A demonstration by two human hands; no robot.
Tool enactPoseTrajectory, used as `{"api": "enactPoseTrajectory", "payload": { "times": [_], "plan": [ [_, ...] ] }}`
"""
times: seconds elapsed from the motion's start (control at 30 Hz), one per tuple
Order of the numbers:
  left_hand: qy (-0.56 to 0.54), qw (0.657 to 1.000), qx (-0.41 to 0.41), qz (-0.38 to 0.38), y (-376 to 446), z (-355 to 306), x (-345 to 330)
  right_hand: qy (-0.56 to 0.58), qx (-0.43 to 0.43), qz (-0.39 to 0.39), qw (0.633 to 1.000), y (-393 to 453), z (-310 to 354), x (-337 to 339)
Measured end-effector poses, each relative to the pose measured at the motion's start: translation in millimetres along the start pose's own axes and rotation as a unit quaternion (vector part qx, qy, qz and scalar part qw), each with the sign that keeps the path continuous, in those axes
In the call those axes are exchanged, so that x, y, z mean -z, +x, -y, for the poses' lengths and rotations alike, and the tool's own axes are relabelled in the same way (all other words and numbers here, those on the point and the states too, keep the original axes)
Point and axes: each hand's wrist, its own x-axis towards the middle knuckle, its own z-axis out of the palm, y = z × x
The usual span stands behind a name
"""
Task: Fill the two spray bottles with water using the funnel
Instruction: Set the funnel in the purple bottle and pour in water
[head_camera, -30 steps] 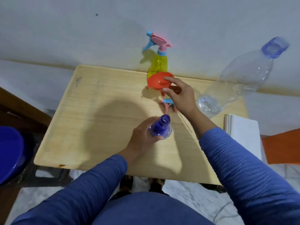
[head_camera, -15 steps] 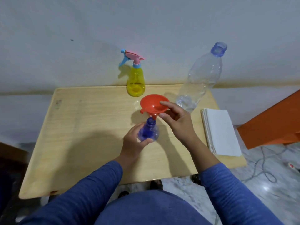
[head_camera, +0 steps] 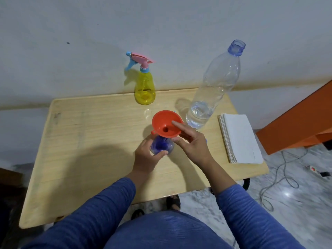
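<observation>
An orange funnel sits in the neck of a blue spray bottle that stands near the middle of the wooden table. My left hand grips the blue bottle's body. My right hand pinches the funnel's rim between finger and thumb. A yellow spray bottle with its pink and blue trigger head on stands at the table's back edge. A large clear water bottle, uncapped and with a little water at the bottom, stands to the right of the funnel.
A stack of white paper napkins lies at the table's right edge. An orange piece of furniture stands to the right. Cables trail on the marble floor. The wall runs right behind the table.
My right hand carried the funnel from near the yellow bottle and set its spout into the blue bottle's neck. My left hand kept its grip. The camera view shifted left.
</observation>
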Motion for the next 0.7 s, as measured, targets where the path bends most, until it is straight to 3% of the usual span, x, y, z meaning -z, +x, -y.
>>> {"api": "enactPoseTrajectory", "payload": {
  "times": [0.13,0.23,0.33,0.47,0.7],
  "plan": [
    [0.015,1.0,-0.005,-0.002,-0.1,1.6,-0.4,-0.056,0.03,-0.038,0.997,-1.6,3.0,6.3],
    [0.007,1.0,-0.006,-0.001,0.8,0.8,-0.9,-0.113,0.082,-0.218,0.966,0.6,6.5,16.6],
    [0.003,1.0,0.0,0.002,1.1,-0.6,-1.2,-0.133,0.066,-0.359,0.922,15.5,7.9,33.9],
    [0.02,1.0,-0.006,0.014,1.4,-1.3,0.0,-0.134,0.042,-0.356,0.924,53.7,13.4,59.1],
    [0.041,0.999,0.022,0.026,2.6,-9.9,0.8,-0.145,0.094,-0.284,0.943,105.5,10.8,81.2]
  ]
}}
